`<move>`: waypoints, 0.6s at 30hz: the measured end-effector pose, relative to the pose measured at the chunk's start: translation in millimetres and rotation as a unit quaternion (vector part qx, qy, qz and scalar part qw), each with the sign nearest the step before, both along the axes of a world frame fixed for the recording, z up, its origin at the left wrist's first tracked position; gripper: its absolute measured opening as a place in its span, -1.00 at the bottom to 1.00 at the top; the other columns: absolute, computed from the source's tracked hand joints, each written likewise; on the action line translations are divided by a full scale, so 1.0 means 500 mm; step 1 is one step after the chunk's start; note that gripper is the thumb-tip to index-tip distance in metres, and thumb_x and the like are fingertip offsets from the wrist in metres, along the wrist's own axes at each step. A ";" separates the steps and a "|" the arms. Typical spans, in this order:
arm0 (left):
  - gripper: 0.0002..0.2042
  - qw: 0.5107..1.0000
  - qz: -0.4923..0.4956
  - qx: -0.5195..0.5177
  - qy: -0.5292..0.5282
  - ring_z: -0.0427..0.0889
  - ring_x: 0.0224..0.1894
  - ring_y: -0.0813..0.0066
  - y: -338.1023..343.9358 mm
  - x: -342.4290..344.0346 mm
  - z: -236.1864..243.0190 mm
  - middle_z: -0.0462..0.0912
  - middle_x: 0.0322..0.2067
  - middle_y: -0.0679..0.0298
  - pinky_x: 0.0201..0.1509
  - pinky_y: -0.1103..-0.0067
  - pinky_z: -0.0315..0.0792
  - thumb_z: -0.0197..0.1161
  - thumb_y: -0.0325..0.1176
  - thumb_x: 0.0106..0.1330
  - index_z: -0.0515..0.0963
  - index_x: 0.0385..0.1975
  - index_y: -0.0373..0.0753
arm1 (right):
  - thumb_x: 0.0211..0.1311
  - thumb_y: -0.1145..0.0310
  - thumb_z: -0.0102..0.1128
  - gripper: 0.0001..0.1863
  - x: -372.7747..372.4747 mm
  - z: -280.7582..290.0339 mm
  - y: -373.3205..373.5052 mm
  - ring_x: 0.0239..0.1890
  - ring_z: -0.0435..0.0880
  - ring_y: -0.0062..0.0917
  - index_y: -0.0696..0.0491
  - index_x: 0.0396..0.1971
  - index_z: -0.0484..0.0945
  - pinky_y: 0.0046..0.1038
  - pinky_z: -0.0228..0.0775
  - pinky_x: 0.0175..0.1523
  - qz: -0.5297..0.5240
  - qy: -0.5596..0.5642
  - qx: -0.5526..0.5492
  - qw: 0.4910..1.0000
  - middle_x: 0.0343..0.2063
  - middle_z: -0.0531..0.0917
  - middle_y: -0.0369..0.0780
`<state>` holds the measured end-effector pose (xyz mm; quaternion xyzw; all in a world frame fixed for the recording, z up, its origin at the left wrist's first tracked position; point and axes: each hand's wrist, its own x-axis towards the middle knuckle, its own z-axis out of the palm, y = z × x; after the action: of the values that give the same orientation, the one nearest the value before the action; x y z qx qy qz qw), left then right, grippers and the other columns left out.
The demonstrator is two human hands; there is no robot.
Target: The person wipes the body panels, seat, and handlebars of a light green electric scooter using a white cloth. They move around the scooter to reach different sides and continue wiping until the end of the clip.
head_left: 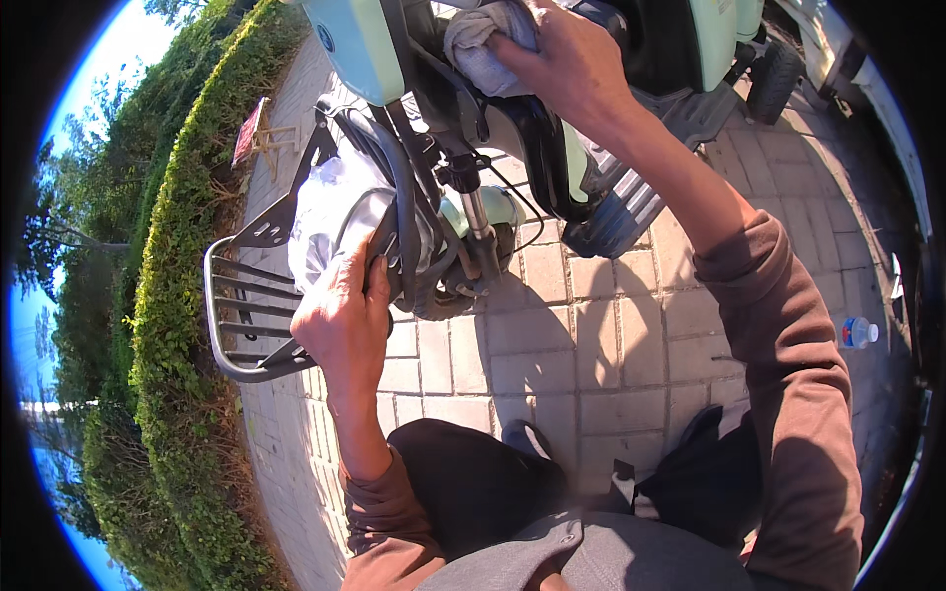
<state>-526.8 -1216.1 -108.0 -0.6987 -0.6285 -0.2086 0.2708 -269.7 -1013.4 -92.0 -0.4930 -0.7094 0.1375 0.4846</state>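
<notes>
A mint-green and black electric scooter stands before me, with a black metal front rack. In my right hand is a bunched grey cloth, pressed against the scooter's dark inner body behind the front panel. My left hand is closed at a dark grey edge beside a clear plastic bag on the rack. Some of its fingers are hidden, so exactly what it grips is unclear. Black curved tubing runs just beyond that hand.
Sunlit paving bricks lie underfoot. A trimmed hedge runs along the left, with a small wooden stand with a red panel near it. At right are a plastic bottle and a white vehicle's edge. A black wheel stands upper right.
</notes>
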 end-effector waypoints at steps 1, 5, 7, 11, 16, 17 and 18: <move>-0.74 1.000 -0.011 0.006 -0.003 0.72 -0.44 0.14 0.002 0.000 0.001 0.76 -0.39 0.13 -0.34 0.36 0.50 0.36 -0.26 0.38 0.70 0.03 -0.09 | 0.25 0.31 0.21 -0.59 -0.018 0.010 0.025 0.06 0.64 -0.04 0.11 0.08 0.53 -0.13 0.51 0.11 0.057 0.012 0.076 0.995 -0.06 0.66 0.09; -0.76 1.000 -0.018 0.015 0.019 0.74 -0.40 0.28 0.001 0.002 0.003 0.77 -0.35 0.26 -0.32 0.43 0.54 0.38 -0.31 0.33 0.72 -0.02 -0.08 | 0.21 0.20 0.21 -0.62 -0.073 0.001 0.160 -0.05 0.66 0.02 0.13 -0.08 0.61 -0.09 0.53 0.03 0.123 -0.054 0.195 0.972 -0.18 0.69 0.10; -0.75 1.000 -0.003 -0.005 -0.006 0.76 -0.34 0.20 -0.001 0.003 0.002 0.78 -0.30 0.18 -0.25 0.39 0.55 0.38 -0.33 0.35 0.70 0.00 -0.14 | 0.22 0.12 0.24 -0.61 -0.081 -0.018 0.237 -0.02 0.67 -0.04 0.10 -0.09 0.64 -0.15 0.54 0.06 0.138 -0.139 0.211 0.958 -0.14 0.69 0.09; -0.73 1.000 -0.006 -0.007 -0.021 0.76 -0.33 0.14 0.001 0.009 -0.001 0.78 -0.29 0.12 -0.22 0.37 0.56 0.39 -0.33 0.35 0.69 0.02 -0.17 | 0.21 0.01 0.30 -0.51 -0.074 -0.029 0.308 -0.03 0.70 -0.15 0.02 0.02 0.63 -0.22 0.54 0.07 0.197 -0.244 0.119 0.942 -0.13 0.70 0.05; -0.72 1.000 -0.001 -0.004 -0.016 0.77 -0.33 0.17 0.002 0.009 -0.001 0.79 -0.29 0.11 -0.22 0.40 0.57 0.40 -0.38 0.32 0.69 0.02 -0.20 | 0.16 -0.14 0.36 -0.34 -0.066 -0.030 0.223 -0.11 0.77 -0.21 -0.04 0.17 0.59 -0.22 0.56 0.01 0.240 -0.046 0.045 0.969 -0.22 0.76 -0.03; -0.71 1.000 -0.004 -0.004 -0.018 0.78 -0.31 0.18 0.003 0.008 -0.002 0.79 -0.27 0.11 -0.20 0.40 0.58 0.41 -0.40 0.31 0.69 0.02 -0.22 | 0.14 -0.17 0.36 -0.30 -0.065 -0.034 0.207 -0.07 0.76 -0.22 -0.06 0.19 0.58 -0.23 0.55 0.05 0.213 -0.065 0.058 0.973 -0.18 0.76 -0.04; -0.71 1.000 0.002 -0.013 -0.024 0.79 -0.28 0.18 0.002 0.008 -0.002 0.79 -0.25 0.09 -0.17 0.40 0.59 0.40 -0.41 0.31 0.69 0.02 -0.25 | 0.13 -0.20 0.37 -0.27 -0.059 -0.035 0.198 -0.03 0.76 -0.23 -0.07 0.22 0.57 -0.24 0.55 0.10 0.178 -0.076 0.079 0.978 -0.15 0.76 -0.05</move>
<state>-522.6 -1215.0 -109.2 -0.6961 -0.6385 -0.2164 0.2470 -299.3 -914.5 -109.6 -0.3278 -0.8290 0.1271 0.4349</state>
